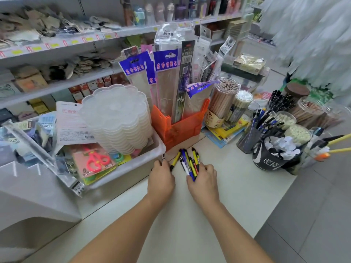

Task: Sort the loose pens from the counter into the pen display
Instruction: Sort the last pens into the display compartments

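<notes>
Loose pens: lay in a fanned cluster on the counter, just in front of the orange bin, between the two hands.
Pen count: roughly seven or eight in the cluster, mostly yellow-and-black, with at least one blue and one white; overlap made an exact count impossible. One more yellow pen lay slightly apart on the left side.
Right hand: fingers curled round the near ends of the bunched pens, gripping them.
Left hand: fingers curled down at the counter beside the single yellow pen, near a small dark-tipped item; whether it pinched anything could not be told.
Step in hand: gathering, judged from the grip.
Advice: square the tips against the counter, sweep the stray pen into the bunch, and lift all as one bundle so none rolls away.
Pen display: pen cups stood at the right of the counter, well apart from the cluster.
Cup count: about three holding pens, among them a black cup.
Pencil tubs: two clear cylinders beside the orange bin.
White tray: one, left of the cluster, holding a stack of clear palettes and one pair of red scissors.
</notes>
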